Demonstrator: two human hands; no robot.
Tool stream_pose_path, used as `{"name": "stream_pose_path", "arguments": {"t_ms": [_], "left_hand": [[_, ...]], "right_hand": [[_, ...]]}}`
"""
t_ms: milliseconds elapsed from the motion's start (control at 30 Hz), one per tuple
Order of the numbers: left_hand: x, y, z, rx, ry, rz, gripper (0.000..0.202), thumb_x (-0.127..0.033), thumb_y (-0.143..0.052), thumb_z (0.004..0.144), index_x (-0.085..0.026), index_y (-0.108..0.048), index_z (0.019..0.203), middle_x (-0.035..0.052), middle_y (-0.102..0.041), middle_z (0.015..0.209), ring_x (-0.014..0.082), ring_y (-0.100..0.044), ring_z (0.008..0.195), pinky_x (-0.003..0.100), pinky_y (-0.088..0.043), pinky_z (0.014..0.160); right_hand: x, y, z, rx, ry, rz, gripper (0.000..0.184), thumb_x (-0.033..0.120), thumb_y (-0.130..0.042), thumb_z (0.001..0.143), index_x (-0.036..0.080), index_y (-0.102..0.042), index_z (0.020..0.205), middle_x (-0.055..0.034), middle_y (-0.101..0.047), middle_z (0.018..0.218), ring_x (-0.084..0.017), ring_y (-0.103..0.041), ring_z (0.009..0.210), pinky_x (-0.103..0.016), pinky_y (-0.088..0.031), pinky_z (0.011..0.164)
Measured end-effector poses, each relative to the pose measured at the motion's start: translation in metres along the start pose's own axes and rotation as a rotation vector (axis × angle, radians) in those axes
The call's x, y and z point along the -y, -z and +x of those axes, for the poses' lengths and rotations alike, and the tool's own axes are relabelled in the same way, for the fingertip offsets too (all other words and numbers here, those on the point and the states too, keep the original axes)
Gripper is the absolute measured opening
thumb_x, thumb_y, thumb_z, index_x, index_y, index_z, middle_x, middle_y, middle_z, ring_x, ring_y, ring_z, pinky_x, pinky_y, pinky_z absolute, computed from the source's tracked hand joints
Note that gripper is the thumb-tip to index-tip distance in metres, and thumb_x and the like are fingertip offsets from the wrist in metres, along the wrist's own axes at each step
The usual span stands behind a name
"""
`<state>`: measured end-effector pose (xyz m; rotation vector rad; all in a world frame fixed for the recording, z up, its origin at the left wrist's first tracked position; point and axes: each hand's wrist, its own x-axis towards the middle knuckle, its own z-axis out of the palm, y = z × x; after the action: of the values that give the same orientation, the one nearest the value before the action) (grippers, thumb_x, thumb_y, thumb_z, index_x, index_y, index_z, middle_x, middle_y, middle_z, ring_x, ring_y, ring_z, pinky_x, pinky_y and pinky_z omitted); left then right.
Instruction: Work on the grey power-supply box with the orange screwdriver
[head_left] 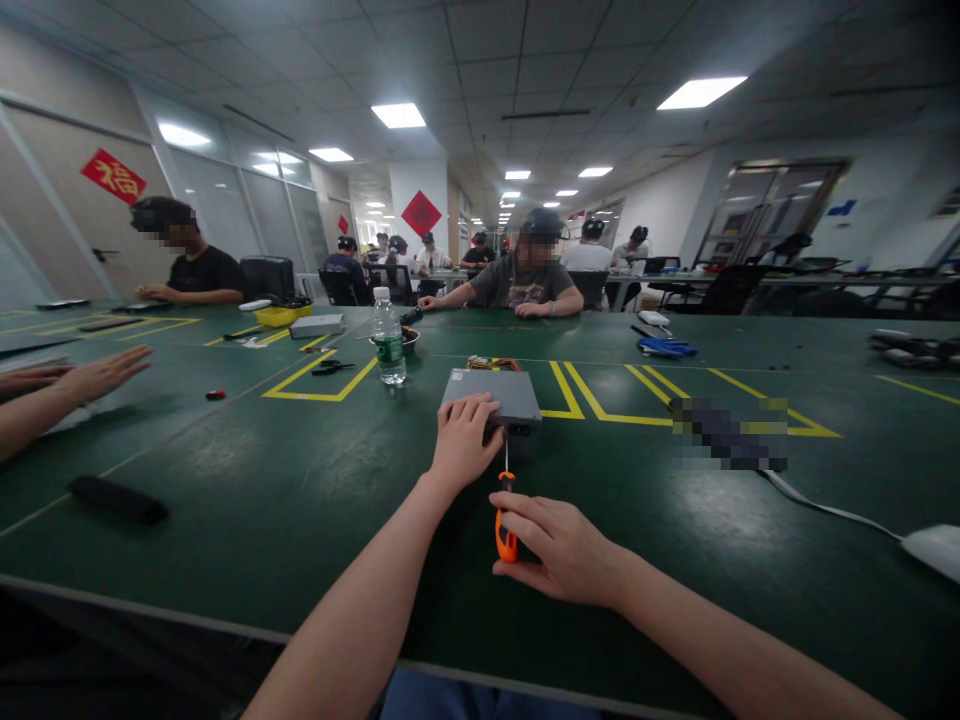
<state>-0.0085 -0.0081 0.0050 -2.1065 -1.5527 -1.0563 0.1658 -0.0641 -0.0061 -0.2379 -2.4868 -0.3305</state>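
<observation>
A grey metal computer power supply (504, 392) lies on the green table in front of me, its socket side facing me. Bunched cables (491, 364) come out at its far side. My left hand (466, 437) holds the box, fingers over its top near edge and thumb down by the front face. In my right hand (559, 545) is an orange and black screwdriver (507, 535), gripped by its handle. The screwdriver's shaft points away from me at the near face of the power supply; its tip is hidden close to my left thumb.
A water bottle (389, 340) stands left of the power supply, before a bowl (409, 340). Pliers (332, 368) lie further left, and a black object (118, 498) sits nearer. To the right is a dark power strip (727, 435) with a white cable. Co-workers' hands (101, 375) reach in from the left.
</observation>
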Motion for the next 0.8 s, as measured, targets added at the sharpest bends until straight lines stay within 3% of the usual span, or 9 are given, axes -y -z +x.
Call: {"name": "stream_pose_path", "arguments": {"t_ms": [100,200,333,433,600,800], "left_hand": [[0.000,0.001,0.000,0.003,0.000,0.003,0.027,-0.029,-0.054,0.080,-0.025,-0.052,0.107,0.0020,-0.055,0.121,0.0209,-0.044,0.114,0.039,-0.027,0.095],[0.000,0.001,0.000,0.004,-0.004,0.007,0.027,-0.029,-0.054,0.080,-0.025,-0.052,0.107,0.0019,-0.055,0.121,0.0207,-0.044,0.114,0.039,-0.028,0.095],[0.000,0.001,0.000,-0.003,-0.009,0.005,0.027,-0.028,-0.055,0.079,-0.025,-0.051,0.106,0.0015,-0.055,0.120,0.0201,-0.044,0.114,0.039,-0.028,0.096],[0.000,0.000,0.000,-0.009,-0.008,-0.002,0.028,-0.028,-0.055,0.079,-0.025,-0.051,0.107,0.0014,-0.056,0.120,0.0200,-0.045,0.113,0.038,-0.028,0.095],[0.000,0.000,0.000,-0.003,-0.006,-0.012,0.029,-0.028,-0.055,0.078,-0.026,-0.051,0.107,0.0019,-0.055,0.121,0.0205,-0.045,0.114,0.039,-0.027,0.096],[-0.002,0.001,0.001,0.014,0.016,-0.005,0.027,-0.028,-0.054,0.080,-0.025,-0.052,0.107,0.0026,-0.055,0.121,0.0213,-0.044,0.115,0.040,-0.027,0.096]], "right_hand": [[-0.002,0.003,0.000,0.044,0.021,-0.058,0.034,0.026,-0.045,0.086,0.012,-0.046,0.117,-0.0161,-0.057,0.112,-0.020,-0.060,0.090,-0.030,-0.050,0.072],[-0.006,0.001,-0.002,0.000,0.066,-0.131,0.028,0.013,-0.045,0.084,0.013,-0.051,0.112,-0.0134,-0.060,0.106,-0.017,-0.060,0.082,-0.028,-0.049,0.070],[-0.011,-0.004,-0.005,-0.095,0.065,-0.196,0.011,0.023,-0.054,0.083,0.015,-0.055,0.090,-0.0091,-0.062,0.093,-0.013,-0.057,0.071,-0.026,-0.047,0.064],[-0.013,-0.005,-0.005,-0.137,0.050,-0.233,0.014,0.028,-0.055,0.083,0.016,-0.054,0.076,-0.0069,-0.060,0.082,-0.013,-0.055,0.068,-0.024,-0.045,0.060],[-0.016,-0.003,0.000,-0.082,0.002,-0.282,0.013,0.015,-0.044,0.086,0.017,-0.056,0.081,-0.0036,-0.056,0.076,-0.012,-0.049,0.061,-0.022,-0.040,0.054],[-0.017,0.006,0.001,-0.113,0.030,-0.260,0.012,0.013,-0.045,0.085,0.016,-0.055,0.080,-0.0034,-0.055,0.075,-0.011,-0.046,0.060,-0.022,-0.040,0.055]]}}
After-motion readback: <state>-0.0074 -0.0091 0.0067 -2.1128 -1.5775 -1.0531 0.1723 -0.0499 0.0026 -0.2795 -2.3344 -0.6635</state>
